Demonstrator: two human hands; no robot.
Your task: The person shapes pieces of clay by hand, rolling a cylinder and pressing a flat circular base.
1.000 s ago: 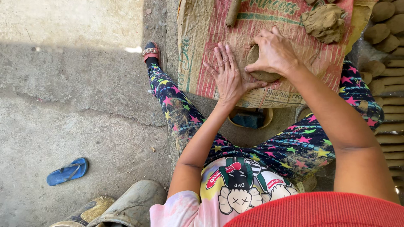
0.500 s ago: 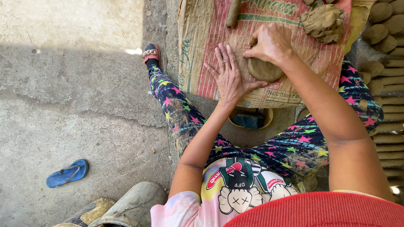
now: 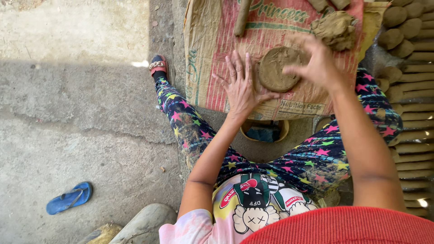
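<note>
A flattened round disc of brown clay (image 3: 276, 68) lies on a printed woven sack (image 3: 212, 49) spread over a work surface. My left hand (image 3: 242, 86) rests flat on the sack, fingers spread, its thumb edge against the disc's left side. My right hand (image 3: 316, 63) hovers open just above the disc's right edge, blurred, holding nothing. A lump of raw clay (image 3: 335, 28) sits at the sack's far right. A rolled clay stick (image 3: 242, 17) lies at the top of the sack.
Rows of shaped clay pieces (image 3: 413, 113) are stacked at the right. A small container (image 3: 264, 131) stands under the sack's edge between my knees. A blue flip-flop (image 3: 69, 198) lies on the concrete floor at the left. Rounded grey objects (image 3: 144, 223) sit at the bottom.
My right hand has lifted off the clay disc and moved right, uncovering it. The left hand has stayed flat beside the disc.
</note>
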